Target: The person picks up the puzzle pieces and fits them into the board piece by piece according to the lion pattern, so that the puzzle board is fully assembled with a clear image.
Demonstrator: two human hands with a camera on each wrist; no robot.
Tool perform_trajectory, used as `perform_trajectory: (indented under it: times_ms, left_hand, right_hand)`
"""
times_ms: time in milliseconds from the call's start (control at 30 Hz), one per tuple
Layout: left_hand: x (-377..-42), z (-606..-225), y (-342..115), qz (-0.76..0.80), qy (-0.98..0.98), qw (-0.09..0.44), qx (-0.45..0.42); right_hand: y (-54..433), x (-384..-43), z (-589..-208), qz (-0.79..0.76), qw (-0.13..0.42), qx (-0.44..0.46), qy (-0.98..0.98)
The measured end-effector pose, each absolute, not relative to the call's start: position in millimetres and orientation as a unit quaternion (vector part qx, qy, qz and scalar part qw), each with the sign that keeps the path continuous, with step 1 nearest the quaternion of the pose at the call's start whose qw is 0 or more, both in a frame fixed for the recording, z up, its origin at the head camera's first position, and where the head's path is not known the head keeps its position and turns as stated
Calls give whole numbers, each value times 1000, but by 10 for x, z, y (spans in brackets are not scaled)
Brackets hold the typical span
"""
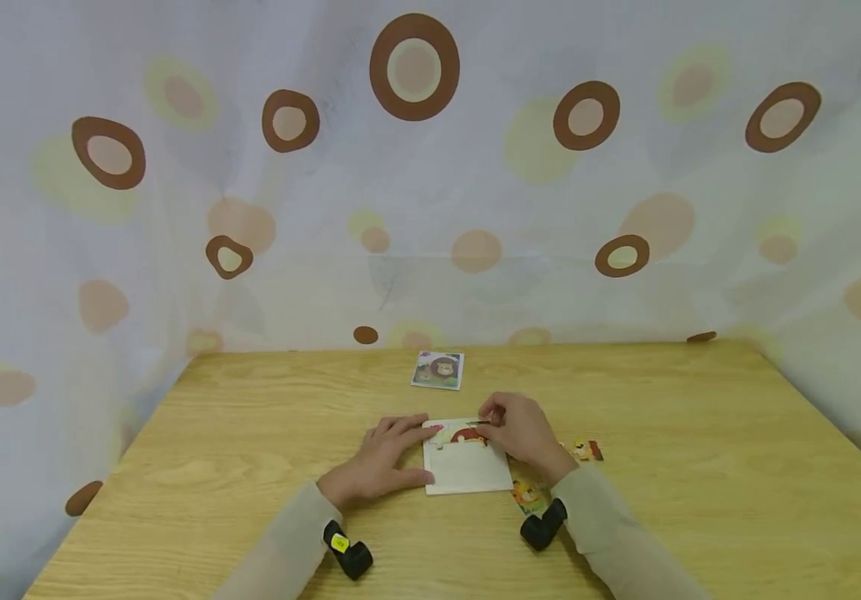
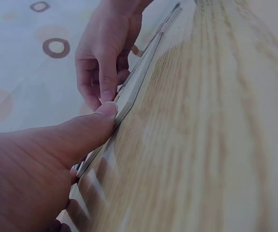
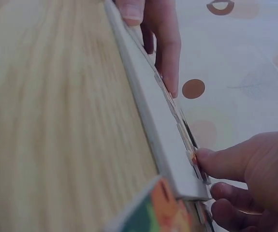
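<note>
A white square puzzle board point(image 1: 468, 473) lies on the table, with a few joined puzzle pieces point(image 1: 468, 435) in red and pale colours along its far side. My left hand point(image 1: 385, 460) rests on the board's left side with fingers spread; its thumb presses the near-left edge and its index finger reaches to the pieces. At the far right corner, my right hand point(image 1: 523, 429) pinches a puzzle piece point(image 1: 480, 422) between thumb and fingers, mostly hidden by them. In the right wrist view that thumb point(image 3: 216, 162) is right at the board's rim.
Loose puzzle pieces with animal pictures point(image 1: 528, 493) lie right of the board, partly under the right forearm, and another orange and red piece point(image 1: 588, 451) lies farther right. Behind the board is a square lion picture point(image 1: 438, 370). A spotted curtain point(image 1: 415, 292) closes off the wooden table point(image 1: 287, 400).
</note>
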State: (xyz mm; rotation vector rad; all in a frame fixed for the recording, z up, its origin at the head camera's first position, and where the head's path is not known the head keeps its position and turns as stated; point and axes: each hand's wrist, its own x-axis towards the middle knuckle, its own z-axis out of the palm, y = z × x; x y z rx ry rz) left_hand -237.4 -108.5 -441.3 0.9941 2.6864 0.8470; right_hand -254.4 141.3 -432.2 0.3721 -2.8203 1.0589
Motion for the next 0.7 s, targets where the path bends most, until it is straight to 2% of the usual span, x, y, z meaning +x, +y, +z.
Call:
perform_trajectory:
  times_ms: [467, 700]
  left_hand:
    - [-2378, -4427, -1085, 280, 896, 79, 336]
    - [-2381, -4428, -1096, 278, 897, 81, 334]
  right_hand:
    - [1443, -2474, -4260, 285, 39, 181, -940]
    - [1687, -2531, -4223, 339, -33, 266, -902]
